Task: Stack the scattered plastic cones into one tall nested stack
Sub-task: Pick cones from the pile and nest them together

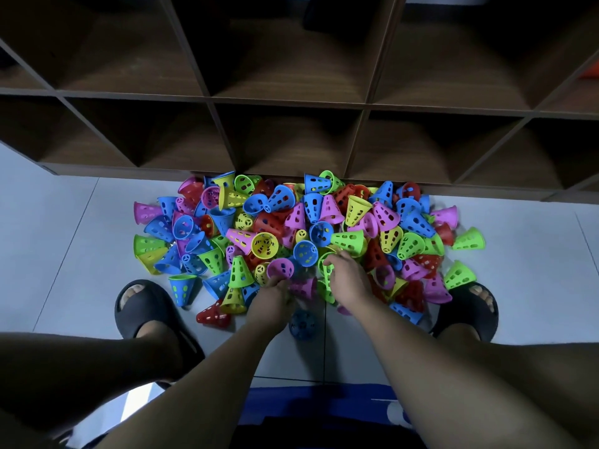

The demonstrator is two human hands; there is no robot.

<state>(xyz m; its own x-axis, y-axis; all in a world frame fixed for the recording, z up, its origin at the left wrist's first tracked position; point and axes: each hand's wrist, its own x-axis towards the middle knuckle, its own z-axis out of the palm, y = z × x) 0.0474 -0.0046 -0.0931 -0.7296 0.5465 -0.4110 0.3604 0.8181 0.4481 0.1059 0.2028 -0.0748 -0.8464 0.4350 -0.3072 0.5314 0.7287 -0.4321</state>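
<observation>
A big heap of perforated plastic cones (pixel 301 231) in blue, green, yellow, pink and red lies scattered on the pale floor in front of me. My left hand (pixel 271 301) grips a pink cone (pixel 280 268) at the heap's near edge, its mouth turned up toward me. My right hand (pixel 348 280) curls round a green cone (pixel 325 270) just to the right of it. The two hands are close together. A single blue cone (pixel 301 325) lies on the floor below them, between my forearms.
A dark wooden cubby shelf (pixel 291 102) stands right behind the heap. My feet in black slides sit left (pixel 142 307) and right (pixel 466 307) of the heap. Bare floor tiles (pixel 64 241) stretch out on both sides.
</observation>
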